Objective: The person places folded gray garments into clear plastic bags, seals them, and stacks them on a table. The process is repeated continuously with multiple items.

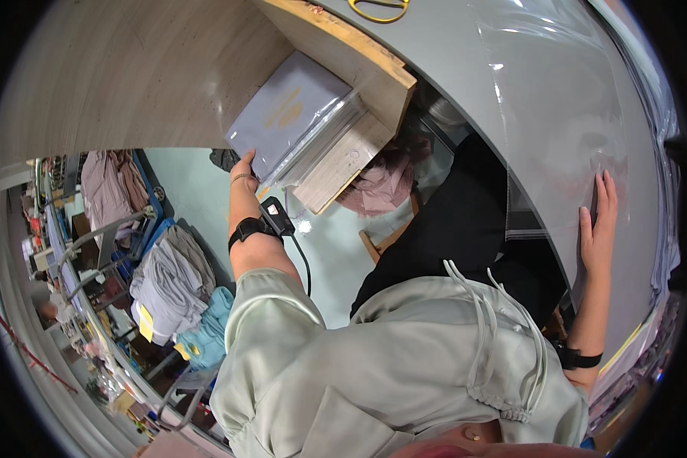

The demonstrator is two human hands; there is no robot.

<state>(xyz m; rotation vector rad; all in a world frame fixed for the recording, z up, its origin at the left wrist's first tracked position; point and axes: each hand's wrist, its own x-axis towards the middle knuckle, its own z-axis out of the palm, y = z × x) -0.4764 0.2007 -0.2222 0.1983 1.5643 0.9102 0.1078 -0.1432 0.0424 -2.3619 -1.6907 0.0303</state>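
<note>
On my left, a metal-railed cart (pixel 114 223) carries slumped, wrinkled cloth: pale pink pieces (pixel 103 183) draped higher up, a soft grey heap (pixel 168 278) and a turquoise bundle (pixel 212 330) lower down. Next comes my left hand (pixel 244 168), at the near left corner of a flat grey packet (pixel 286 111); its fingers are partly hidden, so I can't tell whether they're pinching anything. The packet is rectangular, glossy with clear film and marked in gold, and it lies on a stack of slick clear bags (pixel 320 149) at the front edge of an open wooden shelf (pixel 343 164). (A small black device (pixel 277 216) is strapped to my forearm, its cable dangling.) Below the shelf's right side bunches crinkled dusty-pink cloth (pixel 378 187). Farther right, the smooth grey tabletop (pixel 458 46) bears a yellow looped handle (pixel 378 19) by its far edge and a thin, shiny transparent sheet (pixel 557 99). My right hand (pixel 601 221) lies flat toward the tabletop's right side, fingers extended over the sheet's near end, thumb spread away, well apart from the packet.
</note>
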